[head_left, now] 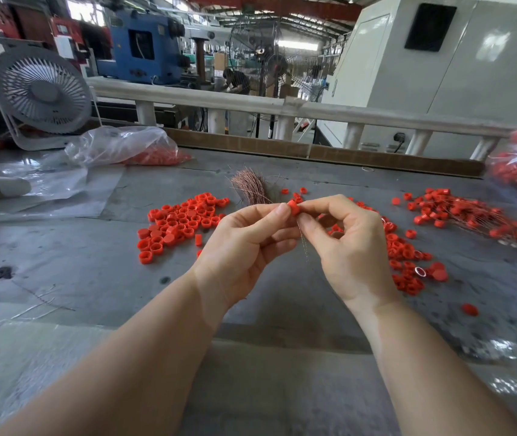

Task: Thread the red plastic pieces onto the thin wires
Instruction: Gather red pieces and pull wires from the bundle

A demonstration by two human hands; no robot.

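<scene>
Two hands, left hand [244, 243] and right hand [348, 243], pinch red piece [294, 207] | thin wire [303, 243] barely visible, possibly threaded

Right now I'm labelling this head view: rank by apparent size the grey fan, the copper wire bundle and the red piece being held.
1. Grey fan
2. Copper wire bundle
3. Held red piece

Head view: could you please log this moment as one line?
left hand pinches red piece | right hand pinches red piece, thin wire | threading

red plastic piece [294, 207] held aloft, thin wire [303, 243] dangling beneath.
</scene>
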